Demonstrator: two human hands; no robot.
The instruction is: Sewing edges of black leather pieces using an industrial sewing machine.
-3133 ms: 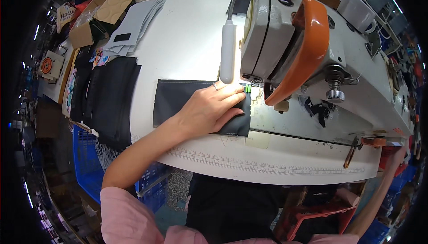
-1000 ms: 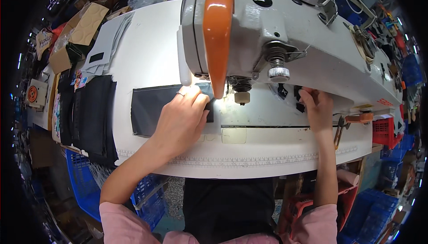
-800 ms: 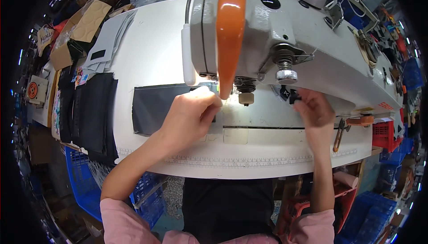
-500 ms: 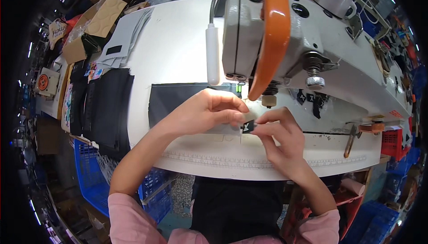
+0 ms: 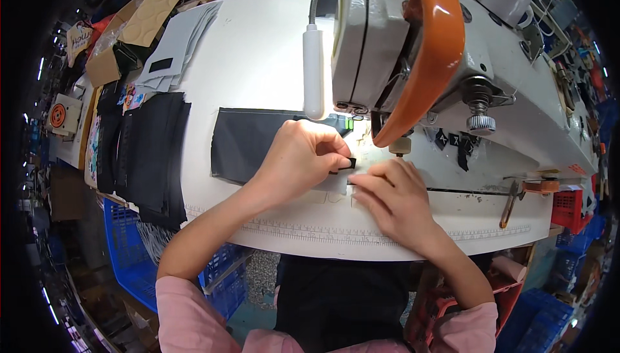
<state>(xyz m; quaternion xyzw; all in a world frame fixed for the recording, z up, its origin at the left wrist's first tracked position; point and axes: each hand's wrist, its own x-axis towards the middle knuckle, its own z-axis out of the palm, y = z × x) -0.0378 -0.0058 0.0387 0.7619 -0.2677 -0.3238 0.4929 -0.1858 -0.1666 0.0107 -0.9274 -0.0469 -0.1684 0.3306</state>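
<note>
My left hand (image 5: 298, 159) pinches a small black fabric label (image 5: 349, 164) between thumb and forefinger, over the right end of a dark grey cloth panel (image 5: 242, 143). This panel lies flat on the white sewing table (image 5: 258, 50), partly covered by my hand. Close by, my right hand (image 5: 395, 199) has its forefinger and thumb stretched toward the panel's edge, slightly apart and blurred; no object shows between them. Both hands are just in front of the sewing machine head (image 5: 368, 43), with its orange lever guard (image 5: 429, 56). Bright green marks (image 5: 349, 124) show by the panel's far corner.
Black cloth pieces (image 5: 155, 153) and light grey panels (image 5: 177, 50) are stacked at left. More black labels (image 5: 454, 140) lie under the machine arm. Small snips (image 5: 509, 204) rest at right. A printed ruler (image 5: 310, 231) runs along the front; a blue basket (image 5: 129, 256) stands below.
The label, earlier between the fingers of both hands, is now in my left hand, turned and over the panel. My right fingers have come away from it, slightly down and left.
</note>
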